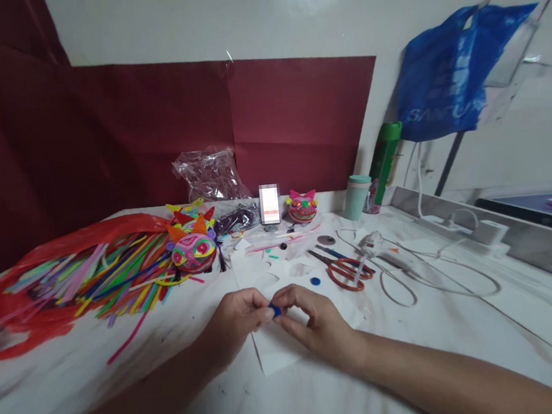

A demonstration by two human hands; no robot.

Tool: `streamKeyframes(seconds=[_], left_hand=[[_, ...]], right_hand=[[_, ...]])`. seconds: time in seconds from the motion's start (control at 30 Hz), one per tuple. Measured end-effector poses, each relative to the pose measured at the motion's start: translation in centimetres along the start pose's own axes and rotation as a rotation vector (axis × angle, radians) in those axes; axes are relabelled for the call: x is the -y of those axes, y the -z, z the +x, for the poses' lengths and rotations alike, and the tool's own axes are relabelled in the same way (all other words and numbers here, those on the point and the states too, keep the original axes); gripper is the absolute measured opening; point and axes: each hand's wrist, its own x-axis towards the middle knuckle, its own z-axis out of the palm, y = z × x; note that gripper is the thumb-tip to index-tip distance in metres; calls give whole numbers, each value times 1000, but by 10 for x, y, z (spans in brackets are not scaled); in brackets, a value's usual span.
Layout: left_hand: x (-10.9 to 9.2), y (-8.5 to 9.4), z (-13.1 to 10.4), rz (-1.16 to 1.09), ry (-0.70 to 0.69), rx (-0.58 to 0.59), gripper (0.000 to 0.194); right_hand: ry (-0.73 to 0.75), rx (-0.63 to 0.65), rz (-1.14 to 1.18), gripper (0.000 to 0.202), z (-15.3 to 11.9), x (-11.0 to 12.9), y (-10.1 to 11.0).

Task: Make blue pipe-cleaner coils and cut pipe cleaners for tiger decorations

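Note:
Between the fingertips of both hands is a small dark blue piece (275, 309), partly covered by the fingers. My left hand (241, 313) pinches its left side, and my right hand (315, 319) grips it from the right with thumb and forefinger. Both hands are over white paper (274, 355) on the marbled table. A round blue disc (315, 281) lies just beyond my right hand. Orange-handled scissors (345, 273) rest to the right of the disc.
Colourful pipe cleaners (93, 274) on red plastic lie left, beside a decorated pink figure (193, 251). Another figure (302, 208) stands at the back near a teal-lidded cup (356, 198). White cables (437, 276) loop across the right side.

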Motion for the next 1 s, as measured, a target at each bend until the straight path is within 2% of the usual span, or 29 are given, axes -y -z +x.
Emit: streamKeyframes(seconds=[0.2,0.33,0.53,0.77,1.0], left_hand=[[-8,-6,-3,73,-27,-85,18],[-11,-11,-6,169,4,-154,18],[-9,-17,-7,344,-92,-247,16],[-7,-21,-10,404,-76,-273,17],[-11,-22,-11,618,-238,-307,13]], right_hand=[[14,-13,29,8,3,2,0],[0,-13,-1,9,4,4,2],[-55,-4,-21,11,3,4,2],[-16,1,-164,12,1,6,1],[37,-31,-210,12,0,6,-1]])
